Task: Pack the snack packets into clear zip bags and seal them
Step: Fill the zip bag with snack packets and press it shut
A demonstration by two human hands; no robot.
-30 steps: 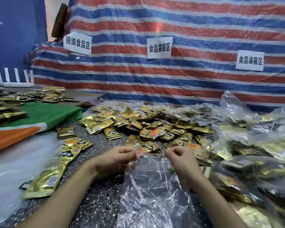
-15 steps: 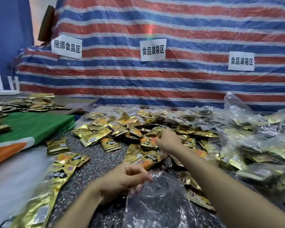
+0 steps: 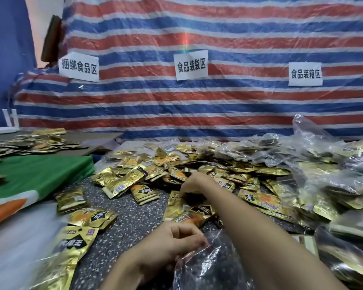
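Speckled dark grey tabletop (image 3: 134,216), backed by a red, white and blue striped tarpaulin (image 3: 197,105) carrying three white paper signs (image 3: 190,64).

One clear plastic zip bag (image 3: 210,266), crumpled, lies nearest the person. Its long axis runs from the mouth back toward the body.

Left hand (image 3: 172,241) pinches the mouth rim with thumb and curled fingers.

Straight beyond the bag's mouth lies a heap of gold foil snack packets (image 3: 197,164), too many to count. Right hand (image 3: 194,182) is the nearer to them, fingers curled down onto the heap. Whether it grips a packet cannot be told.

Right of the bag are filled clear bags (image 3: 323,164), number unclear.

Judgement: any picked packet must travel back toward the mouth.
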